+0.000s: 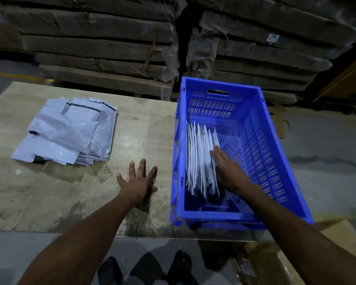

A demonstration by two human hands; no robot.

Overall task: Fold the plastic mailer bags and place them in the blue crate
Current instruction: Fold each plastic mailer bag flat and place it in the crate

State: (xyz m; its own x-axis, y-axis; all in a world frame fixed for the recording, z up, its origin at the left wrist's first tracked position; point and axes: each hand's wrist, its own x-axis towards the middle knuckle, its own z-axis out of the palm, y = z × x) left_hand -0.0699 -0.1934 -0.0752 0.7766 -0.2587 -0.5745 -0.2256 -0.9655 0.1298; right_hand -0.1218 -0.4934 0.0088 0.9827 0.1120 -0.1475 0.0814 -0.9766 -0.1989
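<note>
1. The blue crate (275,128) sat on the right end of the wooden table (74,202), its long side running away from the person.
2. Folded white mailer bags (199,157) stood on edge in a tight row inside the crate, packed against its left wall; the right half of the crate floor showed bare.
3. The right hand (228,169) reached down into the crate. Its fingers lay straight and flat against the rightmost bag of the row, pressing on it and gripping nothing.
4. The left hand (138,182) rested palm down on the table just left of the crate, fingers spread and straight, nothing held.
5. A loose pile of unfolded mailer bags (68,132) lay on the far left part of the table, well apart from both hands. The bags overlapped untidily; dark seal strips showed on some of them.
6. Stacks of flat cardboard (103,48) wrapped in clear film rose behind the table.
7. The person's dark shoes (181,266) showed below the table's near edge, with cardboard boxes (341,239) on the floor at lower right.
</note>
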